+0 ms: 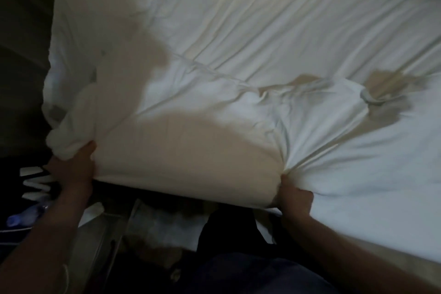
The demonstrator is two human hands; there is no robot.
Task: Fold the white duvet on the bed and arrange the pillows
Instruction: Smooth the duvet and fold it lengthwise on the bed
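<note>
**Now: both hands on the near duvet edge, fold not finished**

Currently the soft, rumpled white fabric duvet covers nearly the whole bed, running from upper left of the frame to the right edge. Its long axis goes left-to-right, tilted down toward the right. Near edge hangs off the bed at lower centre.

Left hand, lower left, fingers curled round a bunched corner of the duvet: gripping. Right hand, lower centre-right, fist clenched on gathered cloth at the same edge; creases fan out from it. Both hands sit on the near edge, duvet lies straight ahead and up-frame from them. Neither is clearly nearer; left holds the thicker bundle.

Judgement: the next move turns on carrying that held edge up-frame, across the short axis, toward the far edge. Uneven grip could skew the fold.

Plump white fabric pillow at upper left, against the duvet's far corner, not yet arranged.

Containers: clear plastic bottle lies at far lower left; contents unreadable. Surroundings are dark and blurred.
</note>
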